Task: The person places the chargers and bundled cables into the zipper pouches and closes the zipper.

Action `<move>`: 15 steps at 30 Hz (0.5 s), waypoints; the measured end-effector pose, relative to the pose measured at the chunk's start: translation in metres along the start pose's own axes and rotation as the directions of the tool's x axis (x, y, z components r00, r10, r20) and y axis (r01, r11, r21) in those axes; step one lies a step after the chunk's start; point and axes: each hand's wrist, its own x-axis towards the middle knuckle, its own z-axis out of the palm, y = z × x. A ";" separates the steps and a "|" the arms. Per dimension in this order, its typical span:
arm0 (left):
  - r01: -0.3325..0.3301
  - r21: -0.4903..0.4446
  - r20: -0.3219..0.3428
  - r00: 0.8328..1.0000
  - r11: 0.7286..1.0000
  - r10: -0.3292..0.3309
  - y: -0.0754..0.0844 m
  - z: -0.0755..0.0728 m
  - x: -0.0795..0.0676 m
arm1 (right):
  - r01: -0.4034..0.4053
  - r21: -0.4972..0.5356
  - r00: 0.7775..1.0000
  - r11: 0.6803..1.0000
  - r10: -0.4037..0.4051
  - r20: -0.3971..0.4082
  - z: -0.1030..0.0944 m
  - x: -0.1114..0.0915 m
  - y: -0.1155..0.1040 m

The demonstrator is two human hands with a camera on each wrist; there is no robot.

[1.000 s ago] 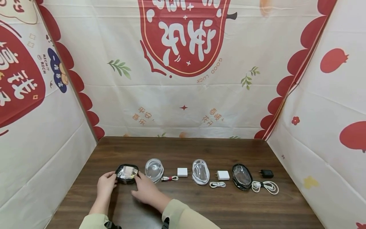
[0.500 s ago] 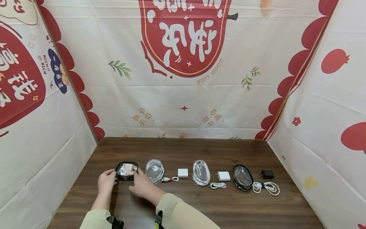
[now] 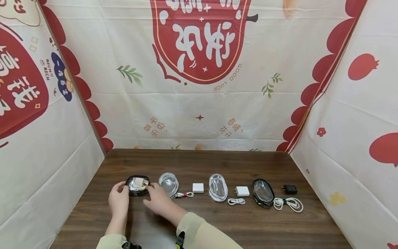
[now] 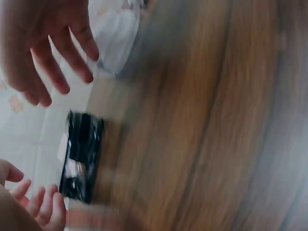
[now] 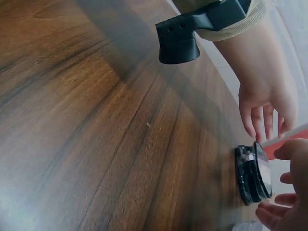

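Observation:
A small oval zip pouch (image 3: 138, 191), black-rimmed with a clear top, lies on the table at the left. Something pale and a bit of yellow show through its window. My left hand (image 3: 119, 201) is at the pouch's left end, fingertips at or against the rim, fingers loosely bent. At the other end is my right hand (image 3: 161, 202), fingers spread; the left wrist view shows it (image 4: 53, 43) a little apart from the pouch (image 4: 83, 156). In the right wrist view the pouch (image 5: 252, 175) stands between both hands, its top partly raised on the near side.
To the right lie a round clear pouch (image 3: 168, 184), white charger (image 3: 198, 188), tied cable (image 3: 185, 194), oval clear pouch (image 3: 218, 187), second white charger (image 3: 242, 191), short cable (image 3: 236, 201), black-rimmed pouch (image 3: 263, 192), black charger (image 3: 290, 188) and white cable (image 3: 293, 204). Printed cloth surrounds the table.
The oval pouch has shifted slightly away from me. My left hand has swung a little to the right beside it, and the right hand has moved slightly up and right over the last half second.

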 end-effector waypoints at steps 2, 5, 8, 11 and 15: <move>-0.020 -0.026 0.002 1.000 0.999 0.020 0.004 0.006 -0.006 | 0.031 0.019 0.999 0.999 -0.031 -0.031 -0.004 -0.004 0.004; -0.059 -0.037 0.001 0.998 0.998 0.059 0.010 0.018 -0.015 | 0.064 0.044 0.995 0.997 -0.061 -0.075 -0.010 -0.011 0.011; -0.078 -0.038 0.028 0.996 0.996 0.079 0.014 0.030 -0.025 | 0.097 0.055 0.989 0.994 -0.090 -0.115 -0.016 -0.019 0.020; -0.079 -0.038 0.066 0.994 0.996 0.082 0.016 0.040 -0.034 | 0.135 0.067 0.982 0.989 -0.124 -0.143 -0.020 -0.028 0.030; -0.086 -0.051 0.102 0.991 0.995 0.091 0.015 0.053 -0.044 | 0.148 0.087 0.977 0.985 -0.132 -0.168 -0.026 -0.039 0.043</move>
